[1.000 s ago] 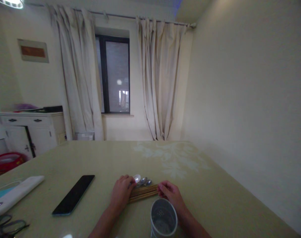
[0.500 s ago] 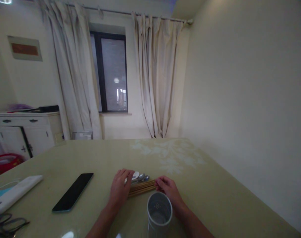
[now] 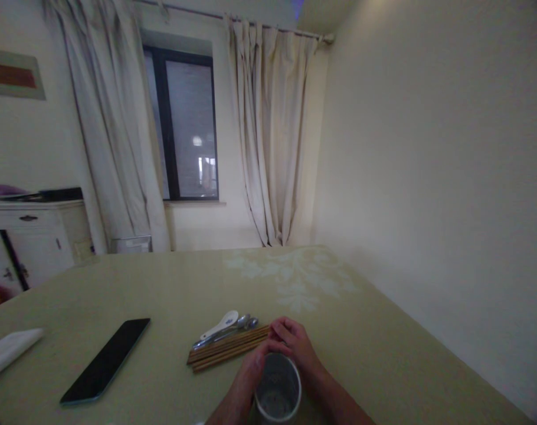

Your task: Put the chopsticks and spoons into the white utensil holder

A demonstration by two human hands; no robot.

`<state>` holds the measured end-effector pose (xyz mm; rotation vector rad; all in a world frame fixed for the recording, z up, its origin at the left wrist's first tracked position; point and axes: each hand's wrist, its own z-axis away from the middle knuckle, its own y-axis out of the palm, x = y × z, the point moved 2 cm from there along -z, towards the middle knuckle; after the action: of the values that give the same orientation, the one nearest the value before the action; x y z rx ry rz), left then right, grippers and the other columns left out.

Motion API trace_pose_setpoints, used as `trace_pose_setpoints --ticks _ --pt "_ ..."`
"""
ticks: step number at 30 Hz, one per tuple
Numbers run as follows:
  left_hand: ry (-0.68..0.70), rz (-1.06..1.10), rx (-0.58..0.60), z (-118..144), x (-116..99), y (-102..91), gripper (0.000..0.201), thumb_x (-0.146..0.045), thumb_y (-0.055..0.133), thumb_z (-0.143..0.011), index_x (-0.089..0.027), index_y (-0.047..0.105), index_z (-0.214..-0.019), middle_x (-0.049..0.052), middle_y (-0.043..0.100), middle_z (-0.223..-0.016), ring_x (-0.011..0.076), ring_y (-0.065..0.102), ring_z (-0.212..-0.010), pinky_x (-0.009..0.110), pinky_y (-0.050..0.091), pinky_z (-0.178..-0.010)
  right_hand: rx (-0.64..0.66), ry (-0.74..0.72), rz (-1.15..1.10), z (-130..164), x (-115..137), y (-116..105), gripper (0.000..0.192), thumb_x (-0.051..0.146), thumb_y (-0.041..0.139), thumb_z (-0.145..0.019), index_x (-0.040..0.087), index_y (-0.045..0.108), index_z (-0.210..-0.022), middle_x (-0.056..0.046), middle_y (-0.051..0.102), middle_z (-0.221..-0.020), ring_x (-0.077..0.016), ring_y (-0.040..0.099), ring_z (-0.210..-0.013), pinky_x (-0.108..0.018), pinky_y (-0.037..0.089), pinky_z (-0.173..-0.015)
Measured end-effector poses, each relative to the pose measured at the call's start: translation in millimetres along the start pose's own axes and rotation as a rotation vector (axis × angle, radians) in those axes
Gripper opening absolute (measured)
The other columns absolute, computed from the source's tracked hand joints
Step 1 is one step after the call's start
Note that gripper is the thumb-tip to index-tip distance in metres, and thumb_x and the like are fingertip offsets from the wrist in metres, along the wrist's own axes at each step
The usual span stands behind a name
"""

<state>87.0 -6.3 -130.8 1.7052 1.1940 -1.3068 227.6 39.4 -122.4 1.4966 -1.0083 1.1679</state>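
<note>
A bundle of brown chopsticks [image 3: 226, 349] lies flat on the pale green table [image 3: 171, 283]. Just behind it lie a white ceramic spoon [image 3: 222, 324] and metal spoons [image 3: 244, 323]. A grey perforated cup [image 3: 278, 395] stands upright at the near edge. My left hand [image 3: 249, 375] wraps the cup's left side. My right hand [image 3: 295, 343] sits behind the cup with curled fingers touching the chopsticks' right ends; whether it grips them is unclear.
A black phone [image 3: 104, 361] lies left of the chopsticks. A white flat object [image 3: 7, 349] sits at the far left edge. A white cabinet [image 3: 33, 236] stands beyond the table on the left, a wall on the right, and a curtained window [image 3: 184, 127] behind.
My left hand left the chopsticks' left ends and came to the cup's side, uncovering the spoons. My view has swung right. My right hand stays at the chopsticks' right ends.
</note>
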Motion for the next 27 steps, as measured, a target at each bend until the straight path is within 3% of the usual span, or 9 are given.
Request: trace_pose_setpoints --ticks 4,9,17,22,25,27 --pt "0.072 -0.042 0.038 13 -26 3.5 0.067 -0.074 0.039 -0.096 -0.020 0.075 -0.112 0.012 0.075 -0.112 0.0288 0.068 -0.106 0.040 0.050 -0.098 0.019 0.018 -0.008 0 2 1 0.057 0.072 0.084 -0.066 0.016 0.074 -0.074 -0.002 0.069 -0.070 -0.0164 0.060 -0.064 -0.029 0.045 -0.064" --pt "0.025 -0.091 -0.061 21 -48 7.9 0.063 -0.070 0.037 -0.099 -0.022 0.074 -0.114 0.011 0.072 -0.124 0.0289 0.063 -0.117 0.040 0.046 -0.107 0.010 0.035 -0.031 1 4 3 0.058 0.071 0.087 -0.062 0.016 0.073 -0.074 -0.001 0.069 -0.069 -0.0163 0.060 -0.065 -0.028 0.046 -0.066" --pt "-0.044 -0.040 -0.108 19 -46 1.7 0.062 -0.076 0.044 -0.093 -0.027 0.076 -0.115 0.007 0.074 -0.125 0.0309 0.064 -0.118 0.042 0.052 -0.106 0.035 0.033 -0.066 7 3 5 0.045 0.058 0.089 -0.068 0.017 0.070 -0.074 0.002 0.065 -0.068 -0.0148 0.058 -0.063 -0.026 0.043 -0.061" --pt "-0.004 0.075 -0.015 16 -46 3.8 0.071 -0.079 0.041 -0.093 -0.023 0.073 -0.121 0.011 0.076 -0.120 0.0313 0.068 -0.115 0.045 0.051 -0.107 0.029 0.030 -0.077 8 4 4 0.047 0.060 0.088 -0.067 0.017 0.072 -0.078 0.000 0.068 -0.071 -0.0166 0.061 -0.065 -0.027 0.046 -0.063" --pt "0.004 0.069 -0.019 12 -56 -20.8 0.074 -0.076 0.032 -0.097 -0.022 0.063 -0.137 0.013 0.072 -0.130 0.0294 0.067 -0.120 0.046 0.049 -0.111 0.023 0.030 -0.090 7 4 4 0.048 0.061 0.089 -0.065 0.018 0.073 -0.077 0.000 0.069 -0.069 -0.0169 0.061 -0.064 -0.028 0.047 -0.064" --pt "-0.052 -0.115 -0.173 8 -60 -54.7 0.063 -0.070 0.042 -0.097 -0.021 0.065 -0.129 0.011 0.076 -0.120 0.0276 0.070 -0.110 0.043 0.053 -0.103 0.002 0.042 -0.066 5 3 4 0.049 0.063 0.088 -0.065 0.018 0.072 -0.074 0.001 0.067 -0.066 -0.0151 0.058 -0.060 -0.027 0.044 -0.061"
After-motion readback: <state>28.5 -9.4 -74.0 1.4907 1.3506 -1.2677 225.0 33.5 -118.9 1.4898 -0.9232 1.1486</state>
